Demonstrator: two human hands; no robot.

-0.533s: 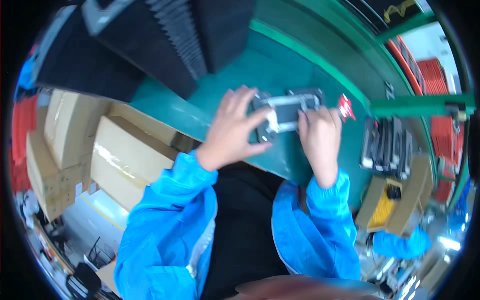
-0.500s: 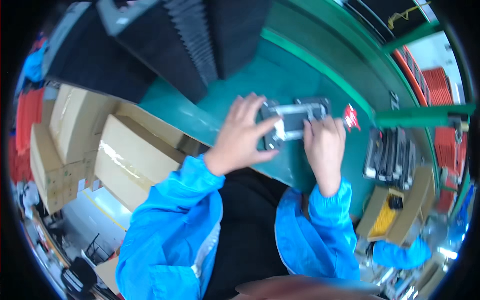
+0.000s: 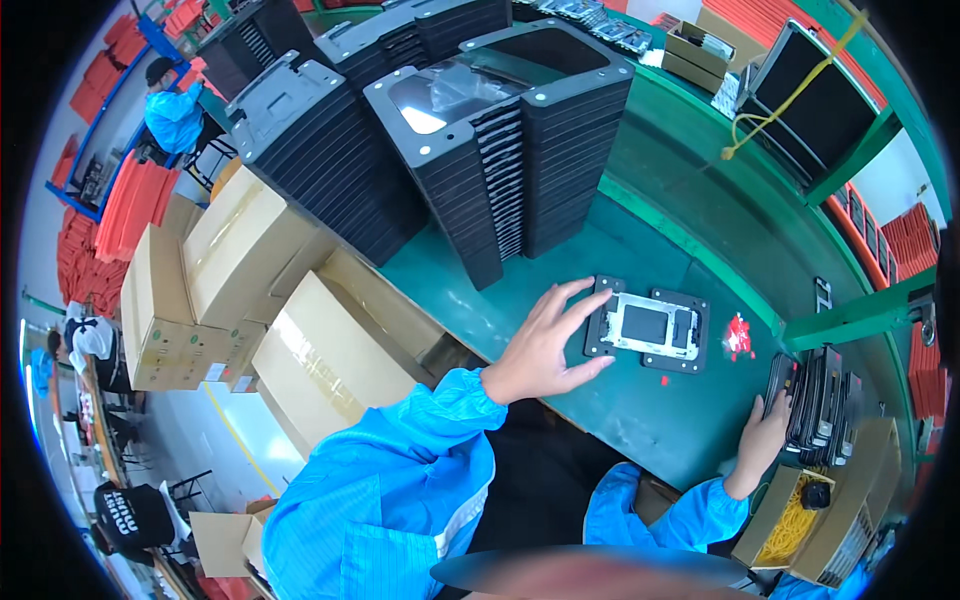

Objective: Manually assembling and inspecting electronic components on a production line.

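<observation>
A silver metal frame (image 3: 652,326) with a dark rectangular centre lies on a black fixture plate (image 3: 690,365) on the green work surface. My left hand (image 3: 540,345) spans the plate's left end, fingers and thumb spread, with the index fingertip and thumb touching its edge. At the right, my right hand (image 3: 764,436) has its fingers closed on the nearest slim dark panel (image 3: 781,376), at the end of a row of upright dark panels (image 3: 825,405). Its fingertips are partly hidden against that panel.
Tall stacks of black trays (image 3: 575,150) stand behind. Red scraps (image 3: 738,337) lie right of the plate. An open carton (image 3: 785,530) with yellow cord is at the lower right, a green rail (image 3: 850,315) at the right, cardboard boxes (image 3: 330,360) at the left. Another person (image 3: 175,115) sits far left.
My right hand has left the silver frame and moved right to the row of dark panels. The left hand stays by the plate's left end. The view has shifted, showing more of the tray stacks.
</observation>
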